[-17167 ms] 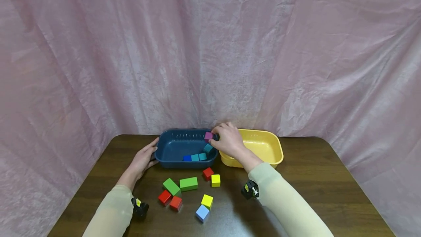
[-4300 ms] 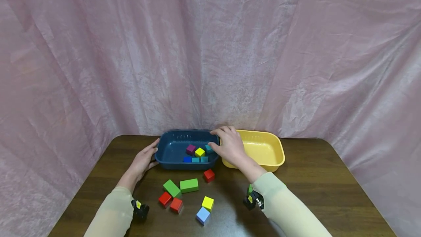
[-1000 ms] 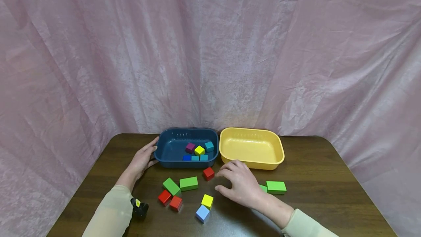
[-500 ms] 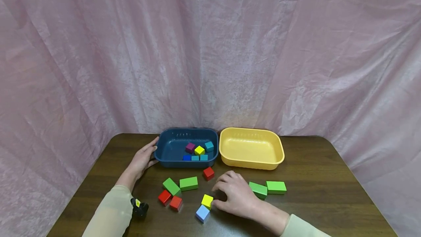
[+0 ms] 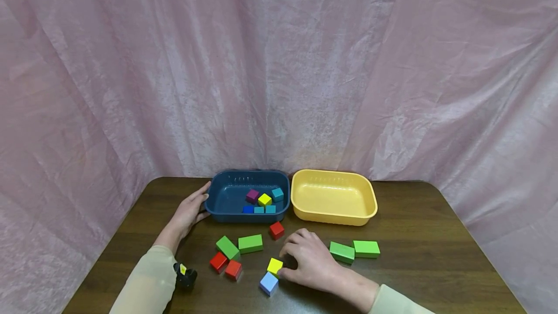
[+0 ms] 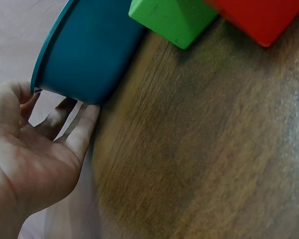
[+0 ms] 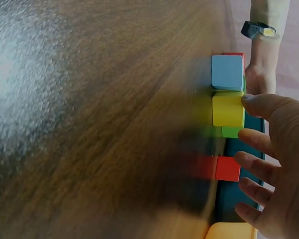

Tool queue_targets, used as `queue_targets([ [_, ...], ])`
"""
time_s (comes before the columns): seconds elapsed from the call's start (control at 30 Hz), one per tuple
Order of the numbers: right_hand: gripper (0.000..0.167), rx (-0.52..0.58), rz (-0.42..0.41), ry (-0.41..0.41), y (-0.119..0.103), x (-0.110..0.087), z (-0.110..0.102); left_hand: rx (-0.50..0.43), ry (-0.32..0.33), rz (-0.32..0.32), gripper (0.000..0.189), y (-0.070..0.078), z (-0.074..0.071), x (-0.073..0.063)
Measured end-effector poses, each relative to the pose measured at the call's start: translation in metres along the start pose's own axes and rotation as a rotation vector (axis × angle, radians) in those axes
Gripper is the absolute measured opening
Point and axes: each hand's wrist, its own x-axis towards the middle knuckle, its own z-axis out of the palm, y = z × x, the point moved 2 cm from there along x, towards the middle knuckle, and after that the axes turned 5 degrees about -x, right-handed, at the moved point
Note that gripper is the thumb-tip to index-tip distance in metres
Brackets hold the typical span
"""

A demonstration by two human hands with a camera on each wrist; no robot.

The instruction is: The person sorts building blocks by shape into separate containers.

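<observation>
My left hand (image 5: 188, 214) rests against the left end of the blue plastic basin (image 5: 244, 218), its fingers fairly straight. In the left wrist view a fingertip meets the lower corner of the basin wall. My right hand (image 5: 311, 260) hovers low at the right of a yellow cube (image 5: 274, 266), fingers spread and bent, thumb tip at the cube's side. A light blue cube (image 5: 269, 284) sits against that yellow cube, nearer to me. Inside the basin lie a purple cube (image 5: 252, 196), another yellow cube (image 5: 264, 200) and several blue and teal blocks (image 5: 277, 194).
A yellow basin (image 5: 333, 217) stands close on the blue basin's right. Red cubes (image 5: 233, 270) and green blocks (image 5: 250, 243) lie left of my right hand, with a lone red cube (image 5: 276, 230) before the basins. Two more green blocks (image 5: 366, 249) lie beyond my right wrist.
The purple cube, earlier in my right hand, now lies in the blue basin, as does a yellow cube from the table. Lately my right hand has come nearer to me, beside the other yellow cube.
</observation>
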Motion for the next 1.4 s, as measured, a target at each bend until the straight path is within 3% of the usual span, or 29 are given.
queue_targets([
  [0.67,0.026,-0.044,-0.013,0.035,-0.0028,0.0034,0.0047,0.007,0.004,-0.001,0.053,0.0012,0.0009,-0.0029],
  [1.4,0.028,-0.049,-0.002,0.002,-0.0023,0.0092,0.0068,0.009,-0.006,0.004,0.053,0.003,0.0015,-0.0033],
])
